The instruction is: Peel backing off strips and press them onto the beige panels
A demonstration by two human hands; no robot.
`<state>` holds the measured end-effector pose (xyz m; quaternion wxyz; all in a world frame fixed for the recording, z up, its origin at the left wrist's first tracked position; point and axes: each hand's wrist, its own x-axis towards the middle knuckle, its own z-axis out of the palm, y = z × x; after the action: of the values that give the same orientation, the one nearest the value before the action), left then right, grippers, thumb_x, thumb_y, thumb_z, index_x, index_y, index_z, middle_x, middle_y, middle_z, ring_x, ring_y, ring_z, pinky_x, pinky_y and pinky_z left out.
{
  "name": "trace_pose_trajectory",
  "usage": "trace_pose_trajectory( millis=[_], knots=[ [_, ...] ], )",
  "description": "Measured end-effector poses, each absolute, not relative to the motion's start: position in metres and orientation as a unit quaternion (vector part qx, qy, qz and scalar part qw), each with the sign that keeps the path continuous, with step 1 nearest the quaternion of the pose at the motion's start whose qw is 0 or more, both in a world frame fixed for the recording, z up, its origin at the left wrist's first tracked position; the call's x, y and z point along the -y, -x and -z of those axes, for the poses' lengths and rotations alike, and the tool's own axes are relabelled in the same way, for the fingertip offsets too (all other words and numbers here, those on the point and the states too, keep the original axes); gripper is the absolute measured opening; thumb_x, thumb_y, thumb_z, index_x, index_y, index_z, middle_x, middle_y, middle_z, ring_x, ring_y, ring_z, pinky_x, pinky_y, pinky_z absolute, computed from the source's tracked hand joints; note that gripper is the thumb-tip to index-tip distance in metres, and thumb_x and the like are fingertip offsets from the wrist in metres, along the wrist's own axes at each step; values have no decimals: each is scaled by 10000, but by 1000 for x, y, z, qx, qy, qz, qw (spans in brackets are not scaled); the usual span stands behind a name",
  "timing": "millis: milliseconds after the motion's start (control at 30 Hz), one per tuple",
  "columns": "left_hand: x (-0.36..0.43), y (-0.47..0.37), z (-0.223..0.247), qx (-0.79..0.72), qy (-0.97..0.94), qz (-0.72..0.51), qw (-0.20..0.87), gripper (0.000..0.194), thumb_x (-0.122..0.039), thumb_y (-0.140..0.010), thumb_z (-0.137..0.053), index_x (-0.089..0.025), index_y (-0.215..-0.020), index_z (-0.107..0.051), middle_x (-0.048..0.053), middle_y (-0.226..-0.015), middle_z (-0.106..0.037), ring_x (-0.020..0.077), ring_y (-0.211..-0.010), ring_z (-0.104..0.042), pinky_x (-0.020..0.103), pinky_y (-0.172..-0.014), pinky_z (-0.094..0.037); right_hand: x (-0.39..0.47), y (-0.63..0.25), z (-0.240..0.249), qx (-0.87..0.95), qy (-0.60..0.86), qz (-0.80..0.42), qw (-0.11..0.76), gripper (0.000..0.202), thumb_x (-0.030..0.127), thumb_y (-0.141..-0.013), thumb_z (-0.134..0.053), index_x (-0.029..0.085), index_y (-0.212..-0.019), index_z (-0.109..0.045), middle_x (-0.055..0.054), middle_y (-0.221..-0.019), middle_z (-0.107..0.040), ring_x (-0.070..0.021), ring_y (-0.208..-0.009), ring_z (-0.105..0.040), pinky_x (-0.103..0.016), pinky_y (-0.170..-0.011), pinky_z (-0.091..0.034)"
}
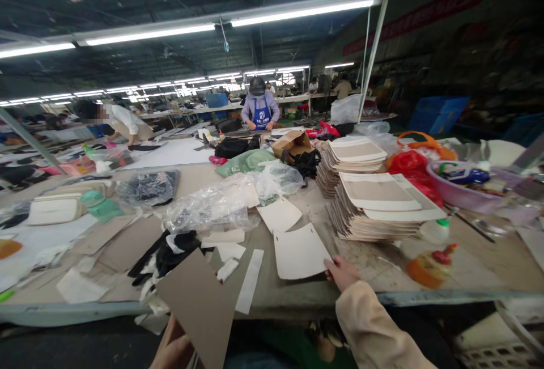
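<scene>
My left hand (173, 346) is low at the table's near edge, holding a brown cardboard piece (199, 304) that tilts up over the edge. My right hand (342, 272), in a beige sleeve, reaches onto the table and its fingers touch the near right corner of a white cut panel (300, 253) lying flat. A second white panel (279, 214) lies just beyond it. Two stacks of cut panels (374, 204) stand to the right of my right hand.
Crumpled clear plastic (216, 204), black fabric (170, 253) and white strips litter the table's middle. An orange glue bottle (431, 267), a white green-capped bottle (434, 230) and a pink basin (463, 196) sit at right. Other people work at far tables.
</scene>
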<state>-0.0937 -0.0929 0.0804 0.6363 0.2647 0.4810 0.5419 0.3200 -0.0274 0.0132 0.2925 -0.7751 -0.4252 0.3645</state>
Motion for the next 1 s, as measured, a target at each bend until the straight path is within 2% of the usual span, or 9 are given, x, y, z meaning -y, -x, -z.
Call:
trace_pose_trajectory(
  millis=[100, 200, 267, 367, 433, 533, 667, 767, 1000],
  knots=[
    [74, 68, -77, -425, -335, -518, 662, 799, -306, -484, -814, -330, -1229, -527, 20, -890, -706, 364, -1025, -582, 440, -809, -522, 69, -329, -6, 439, 785, -354, 257, 199, 316, -838, -501, 165, -866, -629, -58, -674, -664, -218, -653, -649, -315, -654, -497],
    [57, 32, -78, -330, -394, -541, 666, 745, -380, -571, -757, -281, -1259, -489, 68, -1101, -645, 358, -1098, -533, 441, -848, -501, 91, -329, -13, 493, 787, -230, 291, 316, 355, -762, -573, 140, -986, -635, -158, -999, -646, -320, -995, -576, -424, -869, -432],
    [50, 7, -82, -281, -435, -553, 653, 748, -425, -610, -718, -251, -1287, -452, 101, -1212, -580, 350, -1101, -526, 448, -869, -486, 98, -320, -28, 520, 758, -163, 359, 433, 425, -744, -584, 140, -1068, -619, -169, -1133, -586, -323, -1063, -522, -433, -924, -391],
    [45, -24, -90, -254, -498, -543, 627, 788, -485, -615, -714, -226, -1302, -428, 126, -1251, -542, 336, -1098, -523, 454, -912, -456, 105, -295, -58, 469, 683, -345, 441, 545, 588, -746, -548, 159, -1074, -624, -118, -953, -640, -222, -748, -579, -348, -682, -470],
    [46, -39, -95, -260, -530, -531, 607, 781, -513, -616, -720, -229, -1288, -441, 123, -1235, -549, 317, -1086, -530, 441, -912, -458, 108, -273, -75, 384, 596, -549, 443, 637, 686, -700, -557, 149, -1032, -641, -104, -855, -649, -153, -568, -511, -257, -452, -374],
    [49, -54, -102, -266, -574, -522, 573, 679, -507, -618, -735, -219, -1195, -522, 112, -1131, -603, 275, -991, -575, 399, -854, -495, 112, -247, -90, 309, 479, -683, 457, 636, 683, -662, -632, 129, -972, -659, -87, -802, -632, -74, -493, -417, -182, -381, -223],
    [55, -60, -105, -278, -598, -513, 550, 467, -434, -596, -772, -186, -959, -615, 80, -918, -655, 231, -814, -618, 350, -738, -535, 115, -233, -95, 259, 442, -720, 468, 551, 604, -611, -741, 113, -845, -651, -35, -712, -567, -23, -460, -329, -161, -373, -110],
    [59, -61, -106, -283, -592, -518, 549, 447, -425, -560, -789, -169, -889, -627, 80, -868, -660, 255, -814, -626, 386, -757, -533, 118, -234, -95, 193, 419, -754, 468, 495, 512, -541, -827, 122, -730, -588, 27, -621, -472, -7, -450, -290, -152, -391, -75],
    [54, -68, -92, -292, -567, -473, 608, 627, -430, -608, -747, -177, -1148, -553, 120, -1124, -609, 317, -1096, -539, 444, -943, -439, 108, -265, -85, 173, 421, -671, 585, 461, 453, -507, -854, 152, -687, -555, 79, -513, -377, -25, -441, -245, -161, -409, -140]
  ],
)
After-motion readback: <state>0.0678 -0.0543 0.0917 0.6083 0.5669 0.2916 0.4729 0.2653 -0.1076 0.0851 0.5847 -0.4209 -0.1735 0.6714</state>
